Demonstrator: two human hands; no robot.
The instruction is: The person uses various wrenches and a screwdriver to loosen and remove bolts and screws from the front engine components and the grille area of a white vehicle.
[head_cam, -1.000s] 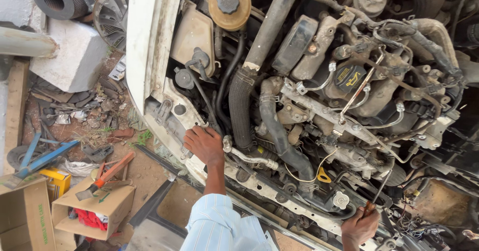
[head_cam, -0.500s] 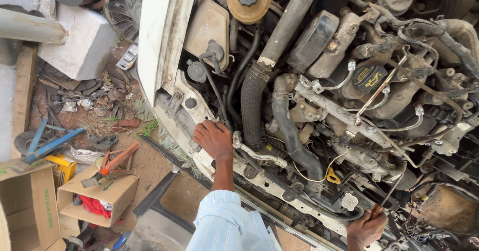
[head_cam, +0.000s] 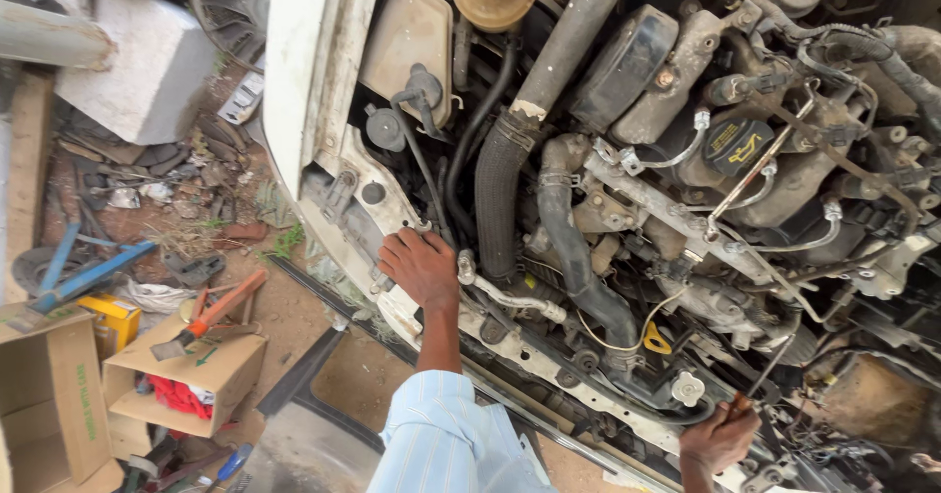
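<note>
I look down into an open car engine bay (head_cam: 686, 189) with its hoses, pipes and oil cap. My left hand (head_cam: 420, 266) rests fingers down on the white front frame (head_cam: 392, 209) next to a thick black hose (head_cam: 500, 184). My right hand (head_cam: 720, 437), at the lower right, is closed around a thin metal rod tool (head_cam: 769, 368) that points up into the engine. A light blue striped sleeve (head_cam: 446, 444) covers my left arm.
On the dirt ground to the left stand open cardboard boxes (head_cam: 186, 375) with an orange-handled tool (head_cam: 221, 307), a yellow box (head_cam: 113, 319), a blue bar (head_cam: 83, 277), a white block (head_cam: 137, 72) and scattered scrap.
The view has shifted, and the engine bay fills more of the frame. Both hands keep their places, left on the front frame, right on the rod tool.
</note>
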